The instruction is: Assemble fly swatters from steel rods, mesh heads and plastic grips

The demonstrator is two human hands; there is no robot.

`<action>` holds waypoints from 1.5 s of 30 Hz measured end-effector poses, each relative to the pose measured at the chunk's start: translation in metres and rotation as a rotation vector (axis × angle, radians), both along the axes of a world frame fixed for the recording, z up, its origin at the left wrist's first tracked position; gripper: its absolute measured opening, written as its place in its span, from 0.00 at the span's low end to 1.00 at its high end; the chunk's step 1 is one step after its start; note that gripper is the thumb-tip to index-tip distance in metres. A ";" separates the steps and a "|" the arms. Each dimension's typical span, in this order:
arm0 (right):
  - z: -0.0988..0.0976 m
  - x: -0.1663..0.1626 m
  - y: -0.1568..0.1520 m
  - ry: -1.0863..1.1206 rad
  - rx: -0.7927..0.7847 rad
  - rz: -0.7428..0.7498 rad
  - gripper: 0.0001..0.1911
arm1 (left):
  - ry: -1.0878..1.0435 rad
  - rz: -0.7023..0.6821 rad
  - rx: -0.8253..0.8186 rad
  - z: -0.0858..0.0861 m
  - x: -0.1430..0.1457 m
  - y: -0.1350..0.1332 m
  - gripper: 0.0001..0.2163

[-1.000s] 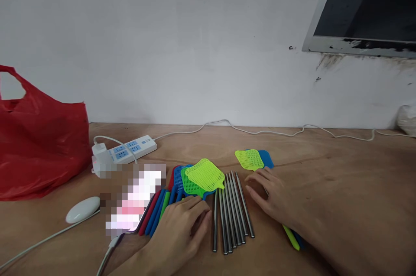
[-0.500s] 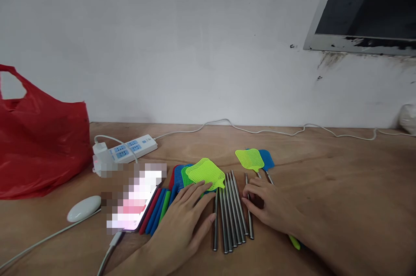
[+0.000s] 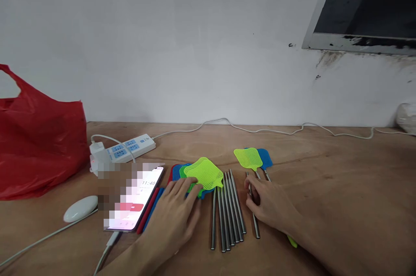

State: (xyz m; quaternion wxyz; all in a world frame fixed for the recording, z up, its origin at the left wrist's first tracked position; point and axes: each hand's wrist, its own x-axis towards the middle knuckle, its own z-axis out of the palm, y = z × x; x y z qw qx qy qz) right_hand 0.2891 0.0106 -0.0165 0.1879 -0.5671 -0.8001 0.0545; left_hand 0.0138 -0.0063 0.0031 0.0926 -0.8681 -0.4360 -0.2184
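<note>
My right hand [image 3: 273, 201] is closed, thumb and fingers around the upper part of one steel rod [image 3: 256, 226], whose lower end points toward me. To its left several similar steel rods [image 3: 231, 213] lie side by side. My left hand [image 3: 173, 209] is open, its bent fingers over a pile of mesh fly swatter heads, with a yellow-green swatter head [image 3: 204, 173] on top and blue, green and red ones beneath. Under and beside that hand are coloured handles, among them a red handle [image 3: 148, 210] and a blue handle [image 3: 154, 209]. Its fingertips partly cover the heads.
Behind my right hand lie a yellow-green swatter [image 3: 248, 158] and a blue swatter [image 3: 264, 159] on rods. A lit phone [image 3: 143, 198], a white mouse-shaped object [image 3: 81, 208], a power strip [image 3: 131, 148] and a red plastic bag [image 3: 48, 146] are to the left.
My right hand has drawn the single rod slightly to the right, away from the row. My left hand has shifted left, now covering the green handle.
</note>
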 end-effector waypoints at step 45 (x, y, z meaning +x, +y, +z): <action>0.009 0.003 0.007 1.219 -0.241 -0.004 0.15 | -0.061 0.160 -0.217 0.012 -0.006 -0.003 0.03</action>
